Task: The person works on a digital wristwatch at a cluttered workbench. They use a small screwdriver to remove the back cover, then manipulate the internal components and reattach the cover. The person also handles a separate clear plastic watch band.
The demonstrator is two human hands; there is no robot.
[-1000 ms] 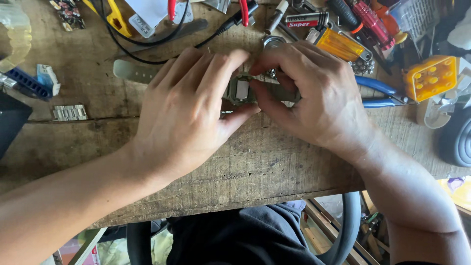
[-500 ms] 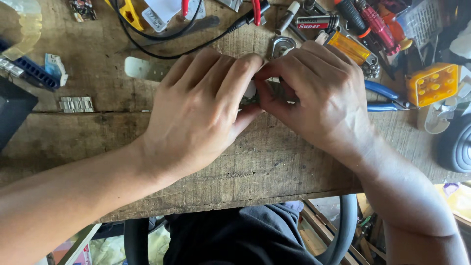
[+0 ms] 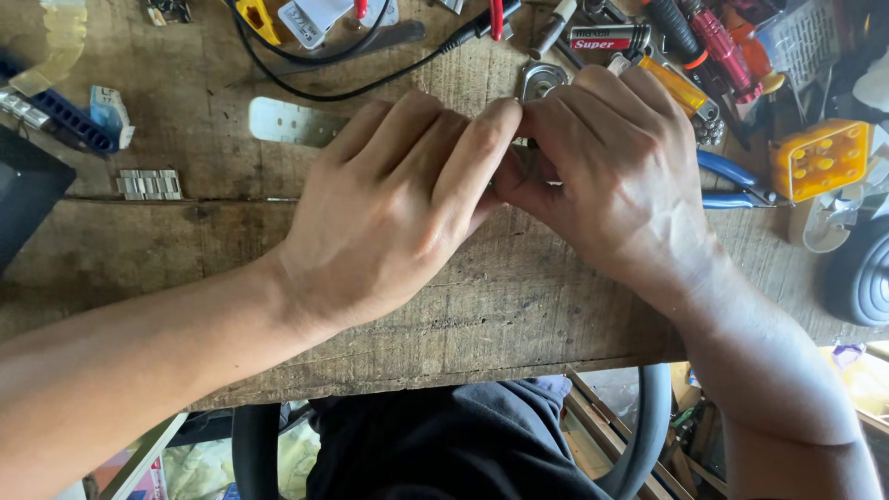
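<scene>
While both hands meet knuckle to knuckle over the middle of the wooden workbench (image 3: 231, 231), the small metal part (image 3: 524, 159) they work on lies directly between the fingertips, almost wholly hidden under them. The left hand (image 3: 398, 204) comes in from the left with its fingers curled forward and its index tip pressed against the right hand (image 3: 611, 167), whose fingers bend back toward it; both sets of fingers are clenched in a pinch on the part, so neither hand is nearer than the other. Only a dull grey sliver of the part shows in the gap beneath the thumbs, too little to tell its shape or which way its long axis runs. Just beyond the fingertips sits a round metal piece (image 3: 542, 79), and a flat metal strip with holes (image 3: 287, 122) lies just behind the left hand's knuckles. Blue-handled pliers (image 3: 736, 185) rest just to the right of the right hand, a yellow plastic block (image 3: 820, 159) beyond them, and a black cable (image 3: 370, 83) loops across the far side of the bench.
</scene>
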